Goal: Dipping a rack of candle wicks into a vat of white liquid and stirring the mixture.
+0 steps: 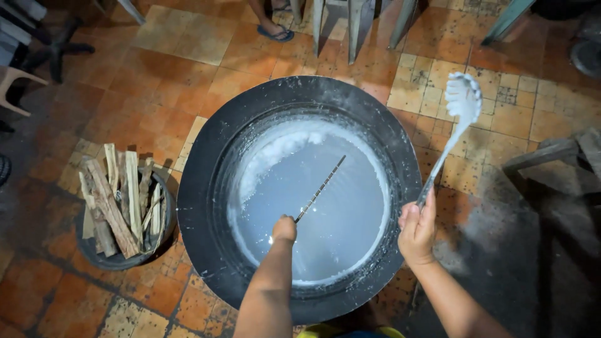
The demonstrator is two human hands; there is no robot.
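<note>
A black pan (206, 206) holds milky white liquid (332, 213) on orange-brown tiled floor (188, 69).

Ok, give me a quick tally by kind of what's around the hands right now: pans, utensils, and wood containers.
Wide black round metal pan with milky white liquid: 1
Utensils: 2, a thin metal rod in the left hand and a white-coated slotted ladle in the right hand
Dark round tub of split firewood: 1
Total: 4

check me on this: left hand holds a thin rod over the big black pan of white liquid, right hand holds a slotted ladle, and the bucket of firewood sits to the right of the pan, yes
Not quite. The head view shows the bucket of firewood to the left of the pan, not the right. The rest holds: the left hand holds the thin rod over the white liquid, and the right hand holds the slotted ladle.
</note>
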